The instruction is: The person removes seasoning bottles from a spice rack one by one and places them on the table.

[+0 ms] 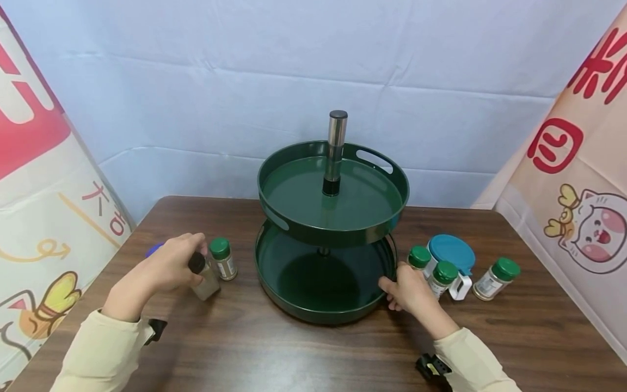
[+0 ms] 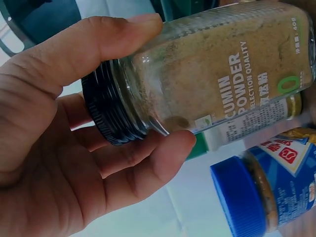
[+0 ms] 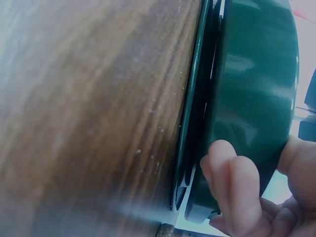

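Observation:
My left hand (image 1: pixel 168 267) holds a glass jar of cumin powder (image 2: pixel 192 74) by its neck, just below the black lid (image 2: pixel 106 106). The jar tilts over the table's left side, thumb on one face and fingertips on the other in the left wrist view. At the centre stands a dark green two-tier round tray. Its lower tier (image 1: pixel 318 316) is gripped at the right edge by my right hand (image 1: pixel 416 291). In the right wrist view, the fingers (image 3: pixel 242 182) lie against the outer wall (image 3: pixel 256 84) and the thumb is at the rim.
Beside the cumin jar stands a green-capped spice jar (image 1: pixel 225 261); a blue-lidded jar (image 2: pixel 239 195) is partly behind my left hand. Right of the tray are several green-capped jars (image 1: pixel 495 280) and a container with a blue lid (image 1: pixel 452 253). The upper tier (image 1: pixel 338 237) overhangs the lower, around a metal post (image 1: pixel 337 147).

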The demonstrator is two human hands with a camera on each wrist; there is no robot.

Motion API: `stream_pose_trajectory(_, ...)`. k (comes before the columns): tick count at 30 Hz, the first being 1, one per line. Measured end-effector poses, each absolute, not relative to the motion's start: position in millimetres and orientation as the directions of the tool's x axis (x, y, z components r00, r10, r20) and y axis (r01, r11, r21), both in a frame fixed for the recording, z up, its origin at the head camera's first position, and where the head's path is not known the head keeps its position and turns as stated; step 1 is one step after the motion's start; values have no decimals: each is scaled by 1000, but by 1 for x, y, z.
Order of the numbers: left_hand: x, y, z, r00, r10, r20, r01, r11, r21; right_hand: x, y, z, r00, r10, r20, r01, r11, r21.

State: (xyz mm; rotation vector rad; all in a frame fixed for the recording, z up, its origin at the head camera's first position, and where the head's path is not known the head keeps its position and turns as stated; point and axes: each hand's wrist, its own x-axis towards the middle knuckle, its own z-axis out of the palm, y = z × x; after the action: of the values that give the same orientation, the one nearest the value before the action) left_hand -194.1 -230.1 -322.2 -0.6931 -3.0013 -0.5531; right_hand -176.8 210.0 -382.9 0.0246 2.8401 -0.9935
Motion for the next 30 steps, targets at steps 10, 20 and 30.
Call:
stream_pose_trajectory(10,-196,-230,-328,-907,413,88,418,848,327,-179,211,-383,-991,-41,-127,48,782,-621)
stream_pose_trajectory(20,-196,-229,-331,-907,405,119,421,844,331,-180,211,-384,-991,-41,-125,48,773,-633)
stream_pose_trajectory(30,-193,-228,-332,-911,391,134,413,852,323,-179,211,-384,-992,-44,-122,43,775,-630)
